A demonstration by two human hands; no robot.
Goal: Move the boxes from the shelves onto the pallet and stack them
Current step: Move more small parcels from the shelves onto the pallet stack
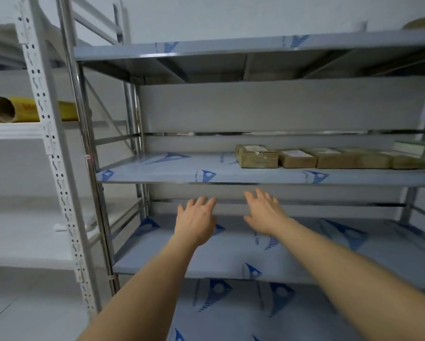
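Several flat brown cardboard boxes (257,156) lie in a row on the right half of the steel rack's middle shelf (172,172), some with white labels on top. A green and white box (418,148) lies at the row's far right. My left hand (196,221) and my right hand (264,211) are stretched forward side by side, just below the front edge of that shelf and left of the boxes. Both hands are empty with fingers spread. No pallet is in view.
The rack's lower shelf (231,257) and bottom shelf (231,313) carry blue-printed film. A brown item (423,22) sits on the top shelf at the right. A white slotted rack (51,153) at the left holds yellow rolls (17,109).
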